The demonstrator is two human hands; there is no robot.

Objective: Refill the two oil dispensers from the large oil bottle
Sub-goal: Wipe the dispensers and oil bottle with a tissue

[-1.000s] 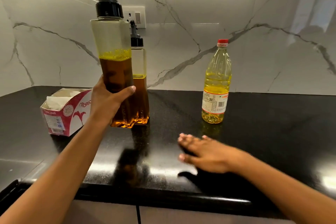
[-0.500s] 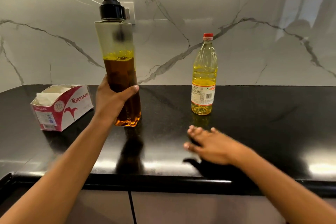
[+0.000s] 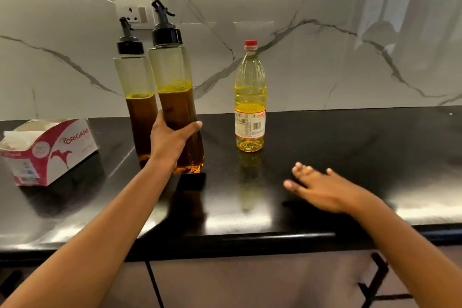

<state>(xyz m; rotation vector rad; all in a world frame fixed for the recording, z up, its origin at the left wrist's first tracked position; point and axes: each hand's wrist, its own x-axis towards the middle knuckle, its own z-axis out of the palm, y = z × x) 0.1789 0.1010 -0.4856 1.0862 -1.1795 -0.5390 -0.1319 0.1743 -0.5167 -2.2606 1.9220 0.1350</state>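
The left hand (image 3: 172, 142) has its grip clamped round the lower half of the near dispenser (image 3: 172, 75), thumb on its right face and fingers hidden behind it. This dispenser is upright, black pour cap on, about half full of dark amber oil, with its base at or just above the counter (image 3: 350, 152) (which of the two cannot be told). Just beside it on the left and slightly farther back stands the second dispenser (image 3: 135, 77), also capped and roughly half full, partly covered by the held one and the wrist. The large oil bottle (image 3: 250, 97) stands upright to the right, apart from both, red cap on, pale yellow oil inside. Nearer and farther right, the right hand (image 3: 322, 190) is low over the counter, its grip apart, fingers straight and spread, holding nothing. An open tissue box (image 3: 47, 150) sits at the left end. A wall socket (image 3: 133, 14) shows on the marble wall (image 3: 325, 62) behind the spouts.
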